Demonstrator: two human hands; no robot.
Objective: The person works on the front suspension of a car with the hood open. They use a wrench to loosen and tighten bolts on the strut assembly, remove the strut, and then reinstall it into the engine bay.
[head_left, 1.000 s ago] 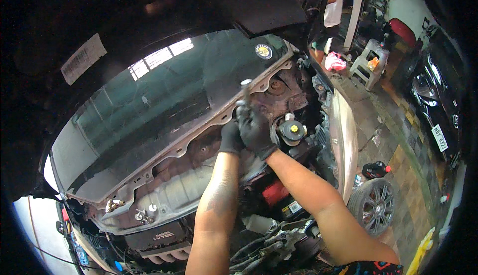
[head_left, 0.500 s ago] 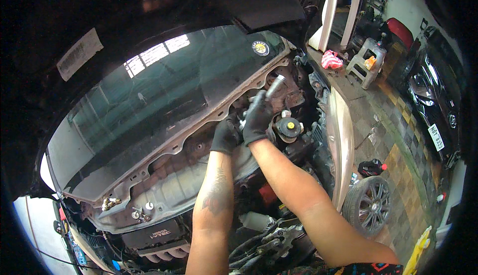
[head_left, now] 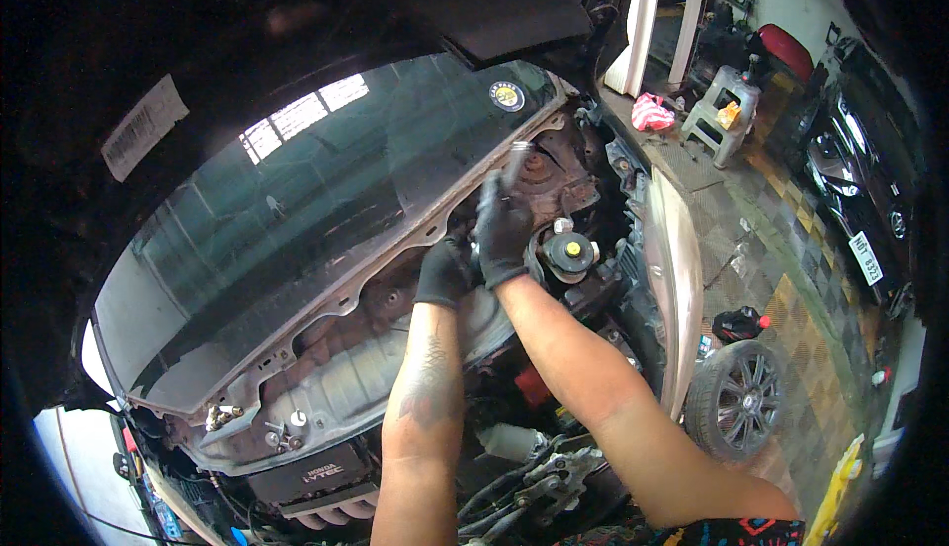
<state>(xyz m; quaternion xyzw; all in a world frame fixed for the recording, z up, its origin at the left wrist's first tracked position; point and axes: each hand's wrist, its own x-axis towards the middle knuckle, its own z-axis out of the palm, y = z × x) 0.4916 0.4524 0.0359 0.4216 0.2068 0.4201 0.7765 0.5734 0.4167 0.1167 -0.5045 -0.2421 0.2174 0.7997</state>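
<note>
I look down into a car's open engine bay, below the windscreen [head_left: 297, 200]. Both my hands wear black gloves. My right hand [head_left: 502, 225] is closed around a metal tool [head_left: 516, 159] whose handle sticks up in front of the cowl edge, close to a rusty strut mount [head_left: 542, 172]. My left hand [head_left: 445, 269] is curled against the firewall [head_left: 326, 388] just below the cowl panel; what its fingers hold is hidden. A reservoir with a yellow cap [head_left: 571, 250] sits right beside my right wrist.
Loose bolts [head_left: 282, 432] lie on the firewall ledge at lower left. A removed wheel [head_left: 736, 398] lies on the checkered floor to the right, past the fender [head_left: 677, 279]. A grey step stool [head_left: 727, 111] and a black car [head_left: 860, 180] stand farther back.
My right hand has swung the tool: it pointed up, tilted right half a second ago, and stands upright again now. My left hand stayed against the firewall.
</note>
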